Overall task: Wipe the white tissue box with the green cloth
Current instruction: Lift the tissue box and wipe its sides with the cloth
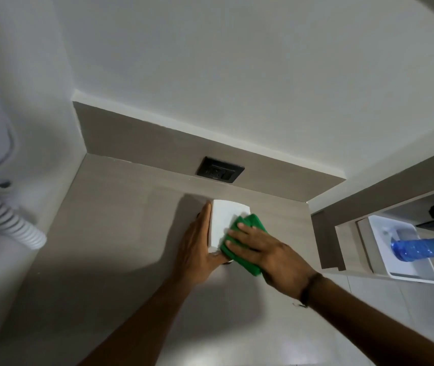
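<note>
Mid-wipe, by the look of it: green cloth (247,233) pressed flat on the top face of the white tissue box (225,220), covering its right and near part. Box sat on the grey counter (120,233), near the back wall and just below the black socket (220,169). Left part of the top face left bare, so probably more to cover; next stroke likely called for a sweep leftward across that bare patch, then the sides, with the box kept from sliding.

Right hand (266,249) spread wide, palm down, fingers splayed over the cloth, pinning rather than gripping it. Left hand (197,241) laid flat and extended against the box's left side, fingers straight, bracing it. Both forearms reached in from below, right wrist banded. Blue bottle (419,249) lay in a white tray (416,276) well off to the right.
</note>
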